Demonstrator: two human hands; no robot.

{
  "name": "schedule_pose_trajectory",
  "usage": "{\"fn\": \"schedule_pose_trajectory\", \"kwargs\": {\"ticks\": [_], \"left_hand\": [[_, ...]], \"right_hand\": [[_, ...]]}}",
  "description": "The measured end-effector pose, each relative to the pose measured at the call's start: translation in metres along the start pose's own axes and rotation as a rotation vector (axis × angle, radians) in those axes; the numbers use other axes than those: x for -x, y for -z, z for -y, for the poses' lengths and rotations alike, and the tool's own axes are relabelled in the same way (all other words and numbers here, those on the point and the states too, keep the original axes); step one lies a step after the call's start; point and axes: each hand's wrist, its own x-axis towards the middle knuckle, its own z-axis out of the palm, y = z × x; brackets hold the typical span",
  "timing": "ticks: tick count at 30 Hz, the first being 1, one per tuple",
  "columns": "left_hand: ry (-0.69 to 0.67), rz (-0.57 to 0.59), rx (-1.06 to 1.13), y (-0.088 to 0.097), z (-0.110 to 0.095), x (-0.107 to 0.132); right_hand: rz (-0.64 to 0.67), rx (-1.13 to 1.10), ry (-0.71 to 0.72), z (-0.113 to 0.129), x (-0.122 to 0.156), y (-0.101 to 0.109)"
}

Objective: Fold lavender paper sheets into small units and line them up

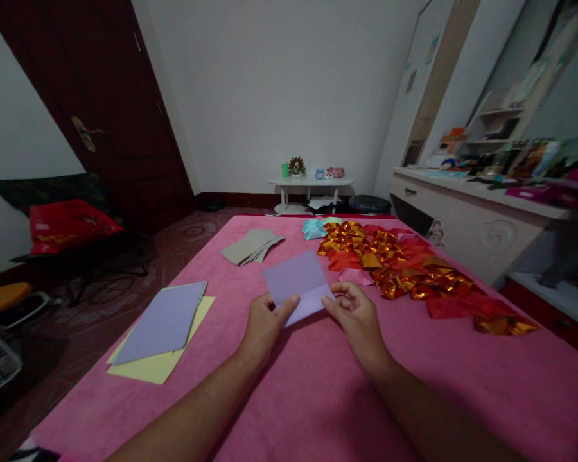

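Note:
Between my two hands is a sheet of purple paper (pixel 296 279), its near edge folded up in a band. My left hand (pixel 267 321) pinches the left end of that band, thumb on top and fingers behind the sheet. At the right end, my right hand (pixel 356 314) grips the paper between thumb and fingers. The sheet is tilted toward me above the pink cloth (pixel 289 398). To the left lies a stack of purple paper (pixel 161 321) over yellow paper (pixel 192 340). Farther back is a fanned pile of greyish paper pieces (pixel 250 246).
Shiny gold and red folded pieces (pixel 390 256) spread over the table's right side, with light-blue ones (pixel 313 228) behind. A white dresser (pixel 472 212) stands at right, a low white table (pixel 311 182) by the wall. A chair with a red bag (pixel 72 224) is at left.

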Motion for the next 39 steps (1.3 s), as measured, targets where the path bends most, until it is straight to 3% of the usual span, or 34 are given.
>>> {"fn": "schedule_pose_trajectory", "kwargs": {"ticks": [12,22,26,33,39], "left_hand": [[0.001,0.027,-0.047,-0.001,-0.003,0.001],[-0.007,0.064,-0.038,0.002,0.003,0.0],[-0.011,0.082,-0.066,0.004,0.002,0.0],[-0.043,0.124,-0.114,0.013,0.002,-0.008],[-0.165,-0.016,-0.257,0.021,0.003,-0.016]], "right_hand": [[-0.05,0.04,0.039,-0.005,-0.001,0.006],[-0.106,-0.078,-0.017,-0.004,-0.003,0.004],[0.026,-0.109,-0.1,0.0,-0.003,0.003],[0.311,0.152,-0.165,0.001,-0.003,0.007],[0.296,0.156,-0.169,0.002,-0.002,0.005]]}}
